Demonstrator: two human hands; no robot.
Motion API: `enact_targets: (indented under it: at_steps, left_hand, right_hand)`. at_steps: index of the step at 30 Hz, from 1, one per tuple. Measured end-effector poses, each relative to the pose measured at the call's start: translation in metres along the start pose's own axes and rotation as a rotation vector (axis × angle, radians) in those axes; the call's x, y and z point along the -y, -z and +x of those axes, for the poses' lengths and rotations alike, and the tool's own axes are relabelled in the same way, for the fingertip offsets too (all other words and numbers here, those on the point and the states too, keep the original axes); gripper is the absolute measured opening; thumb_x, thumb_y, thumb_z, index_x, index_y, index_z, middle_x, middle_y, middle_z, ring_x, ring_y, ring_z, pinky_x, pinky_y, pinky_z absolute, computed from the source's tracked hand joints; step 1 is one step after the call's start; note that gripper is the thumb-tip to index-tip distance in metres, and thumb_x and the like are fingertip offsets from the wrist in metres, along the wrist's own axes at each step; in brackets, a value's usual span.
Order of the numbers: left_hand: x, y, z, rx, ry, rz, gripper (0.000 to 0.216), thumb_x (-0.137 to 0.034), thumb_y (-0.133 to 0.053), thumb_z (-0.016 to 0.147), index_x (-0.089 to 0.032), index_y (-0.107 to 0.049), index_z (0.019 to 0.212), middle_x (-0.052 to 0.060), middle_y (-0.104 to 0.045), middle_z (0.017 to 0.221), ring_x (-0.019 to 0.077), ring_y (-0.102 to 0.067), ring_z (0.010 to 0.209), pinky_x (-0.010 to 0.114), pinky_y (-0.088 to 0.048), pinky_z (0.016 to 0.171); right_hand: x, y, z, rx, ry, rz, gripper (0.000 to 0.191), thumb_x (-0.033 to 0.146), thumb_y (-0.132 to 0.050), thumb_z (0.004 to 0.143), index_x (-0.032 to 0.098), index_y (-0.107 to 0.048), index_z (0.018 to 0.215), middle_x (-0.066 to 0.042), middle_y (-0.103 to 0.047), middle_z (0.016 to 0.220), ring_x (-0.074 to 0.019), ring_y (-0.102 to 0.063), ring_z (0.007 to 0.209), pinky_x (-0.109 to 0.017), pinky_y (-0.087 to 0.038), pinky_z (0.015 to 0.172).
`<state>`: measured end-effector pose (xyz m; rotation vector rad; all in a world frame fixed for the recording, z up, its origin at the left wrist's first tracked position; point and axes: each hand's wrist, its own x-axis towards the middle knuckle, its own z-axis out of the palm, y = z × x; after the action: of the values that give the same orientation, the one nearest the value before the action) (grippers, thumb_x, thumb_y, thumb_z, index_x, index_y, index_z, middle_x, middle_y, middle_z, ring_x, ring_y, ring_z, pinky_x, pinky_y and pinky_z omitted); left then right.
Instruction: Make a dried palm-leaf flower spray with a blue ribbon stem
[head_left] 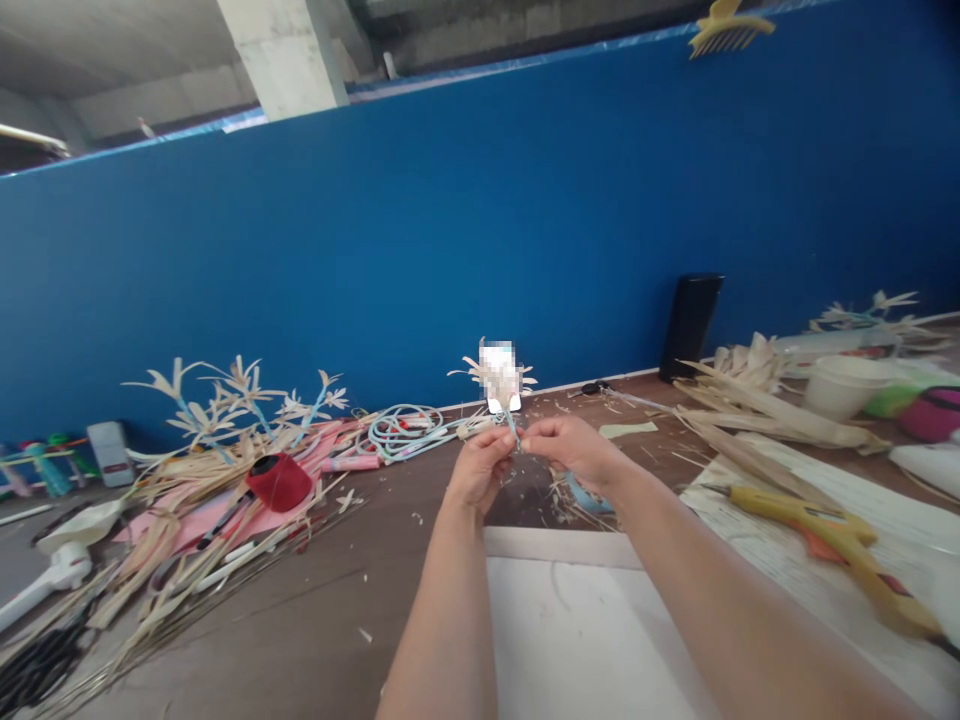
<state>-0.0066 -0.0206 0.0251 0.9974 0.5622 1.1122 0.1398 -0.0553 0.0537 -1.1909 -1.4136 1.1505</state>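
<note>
At the middle of the head view, my left hand (480,468) and my right hand (571,448) meet with thumbs and fingertips pinched on the pale blue stem (511,418) of a dried-husk flower. The flower head points up and away from me, its beige petals (469,372) spreading in front of a lit phone screen (499,362) that is partly blurred out. Below my right hand, partly hidden by it, lies a roll of light blue tape (586,496). A white board (577,630) sits under my forearms.
Finished husk flowers (241,385), a red thread cone (279,482) and husk strips (161,540) lie left. A coiled blue cord (405,432) is behind. On the right are a yellow glue gun (806,515) on papers, husks (787,405), a white cup (847,385) and a black upright object (690,325) against the blue partition (420,240).
</note>
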Motion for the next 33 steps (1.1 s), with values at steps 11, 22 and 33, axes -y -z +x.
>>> enact_targets:
  at_steps: [11, 22, 33]
  left_hand:
    - [0.003, 0.001, 0.000, -0.009, -0.012, 0.083, 0.022, -0.030, -0.074, 0.059, -0.013, -0.068, 0.072, 0.001, -0.059, 0.071, 0.0034, -0.040, 0.053, 0.018, -0.028, 0.049]
    - [0.006, 0.002, 0.003, -0.013, -0.039, 0.154, 0.021, -0.031, -0.072, 0.061, -0.014, -0.065, 0.070, 0.002, -0.060, 0.074, 0.0041, -0.041, 0.055, 0.019, -0.029, 0.052]
    - [0.005, 0.001, 0.002, 0.005, -0.025, 0.177, 0.020, -0.032, -0.071, 0.062, -0.014, -0.064, 0.068, 0.002, -0.061, 0.076, 0.0051, -0.042, 0.058, 0.019, -0.030, 0.054]
  right_hand:
    - [0.004, 0.003, -0.001, -0.044, 0.060, -0.146, 0.019, 0.034, -0.065, 0.061, 0.015, -0.063, 0.064, 0.004, -0.052, 0.056, -0.0088, -0.040, 0.055, -0.023, -0.029, 0.054]
    - [0.002, 0.006, -0.002, -0.045, 0.010, -0.136, 0.020, 0.034, -0.062, 0.062, 0.015, -0.065, 0.068, 0.004, -0.048, 0.053, -0.0075, -0.036, 0.050, -0.023, -0.026, 0.051]
    - [0.004, 0.006, -0.003, -0.032, -0.008, -0.115, 0.018, 0.033, -0.063, 0.060, 0.015, -0.061, 0.063, 0.006, -0.043, 0.048, -0.0060, -0.030, 0.045, -0.023, -0.023, 0.047]
